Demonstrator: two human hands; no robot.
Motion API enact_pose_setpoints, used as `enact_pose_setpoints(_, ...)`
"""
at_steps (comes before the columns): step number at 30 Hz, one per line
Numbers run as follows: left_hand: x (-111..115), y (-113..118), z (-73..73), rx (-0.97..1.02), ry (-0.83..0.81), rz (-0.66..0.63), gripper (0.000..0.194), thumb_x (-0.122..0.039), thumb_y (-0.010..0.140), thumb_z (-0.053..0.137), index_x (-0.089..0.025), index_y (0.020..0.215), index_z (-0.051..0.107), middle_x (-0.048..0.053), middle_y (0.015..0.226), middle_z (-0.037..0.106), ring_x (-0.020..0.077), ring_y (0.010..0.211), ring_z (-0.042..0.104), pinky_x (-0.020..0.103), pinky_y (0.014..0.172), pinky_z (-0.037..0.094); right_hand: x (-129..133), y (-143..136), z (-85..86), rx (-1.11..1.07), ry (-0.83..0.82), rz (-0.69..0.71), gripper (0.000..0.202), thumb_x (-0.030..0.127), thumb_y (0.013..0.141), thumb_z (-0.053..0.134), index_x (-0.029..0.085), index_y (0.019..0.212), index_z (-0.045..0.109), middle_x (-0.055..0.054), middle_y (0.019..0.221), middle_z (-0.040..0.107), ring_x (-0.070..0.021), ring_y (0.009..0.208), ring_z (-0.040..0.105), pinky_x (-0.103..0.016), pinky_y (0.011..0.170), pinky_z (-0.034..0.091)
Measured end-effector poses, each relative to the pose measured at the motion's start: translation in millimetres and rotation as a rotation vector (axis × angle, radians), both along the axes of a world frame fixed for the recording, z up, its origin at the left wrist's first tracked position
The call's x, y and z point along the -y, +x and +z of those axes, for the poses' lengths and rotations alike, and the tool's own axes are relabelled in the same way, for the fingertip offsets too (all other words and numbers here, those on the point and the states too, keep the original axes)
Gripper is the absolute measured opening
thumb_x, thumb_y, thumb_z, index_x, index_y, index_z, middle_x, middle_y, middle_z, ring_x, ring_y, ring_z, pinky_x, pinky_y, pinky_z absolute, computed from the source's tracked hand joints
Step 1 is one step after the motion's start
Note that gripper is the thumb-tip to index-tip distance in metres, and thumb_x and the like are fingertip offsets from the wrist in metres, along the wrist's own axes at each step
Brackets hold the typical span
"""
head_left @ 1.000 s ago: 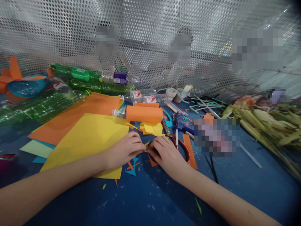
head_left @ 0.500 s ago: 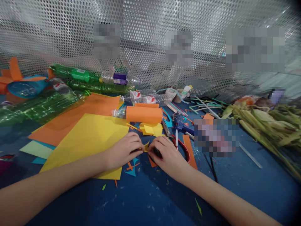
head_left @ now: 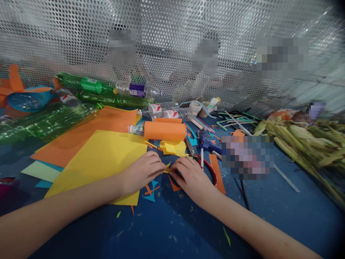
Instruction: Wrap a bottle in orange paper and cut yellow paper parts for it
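Observation:
My left hand (head_left: 144, 171) and my right hand (head_left: 192, 178) meet over the blue table, pinching a small piece of yellow paper (head_left: 167, 168) between their fingertips. Most of that piece is hidden by my fingers. Just beyond lie yellow paper scraps (head_left: 174, 147) and a clear bottle wrapped in orange paper (head_left: 165, 130), its cap to the left. Red-handled scissors (head_left: 212, 172) rest beside my right hand, partly behind it. Under my left forearm is a large yellow sheet (head_left: 99, 158). Blue and orange offcuts (head_left: 152, 192) lie below my left hand.
A blue glue gun (head_left: 208, 142) lies right of the scissors. Green bottles (head_left: 51, 120) and orange sheets (head_left: 81, 140) are on the left. Clear bottles (head_left: 168, 110) and straws (head_left: 237, 118) stretch along the back by a perforated metal screen (head_left: 167, 28). Corn husks (head_left: 304, 140) are piled at right.
Both hands stay in nearly the same place, still pinching the yellow paper. The fingers shift only slightly. Nothing else visibly moves on the table.

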State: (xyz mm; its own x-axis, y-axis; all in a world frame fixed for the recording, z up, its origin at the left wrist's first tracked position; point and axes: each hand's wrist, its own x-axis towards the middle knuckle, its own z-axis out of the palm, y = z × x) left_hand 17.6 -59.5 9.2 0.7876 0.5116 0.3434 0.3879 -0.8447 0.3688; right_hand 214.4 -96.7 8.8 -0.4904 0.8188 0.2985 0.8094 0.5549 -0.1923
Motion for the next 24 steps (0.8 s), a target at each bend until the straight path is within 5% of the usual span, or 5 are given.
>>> enact_pose_setpoints(9,2.4,-0.6,6.5,-0.033,-0.118,-0.045,0.013,-0.02,0.086,0.049,-0.015,0.082,0.06,0.005,0.079,0.056,0.0169,0.085,0.047,0.029,0.076,0.042,7.4,-1.2,1.9,0.044,-0.053,-0.011,0.005,0.017,0.083,0.055,0.017,0.079,0.058,-0.004,0.081,0.058,-0.0199,0.082,0.052,-0.036,0.077,0.043)
enact_pose_setpoints(24,3.6,0.2,5.7,0.016,-0.046,-0.089,0.019,-0.02,0.09,0.042,-0.017,0.091,0.06,0.004,0.082,0.061,0.0177,0.087,0.044,0.029,0.076,0.042,8.0,-0.5,11.9,0.01,-0.016,0.006,0.009,0.019,0.082,0.054,0.02,0.075,0.059,-0.002,0.079,0.057,-0.0177,0.081,0.052,-0.033,0.072,0.042)
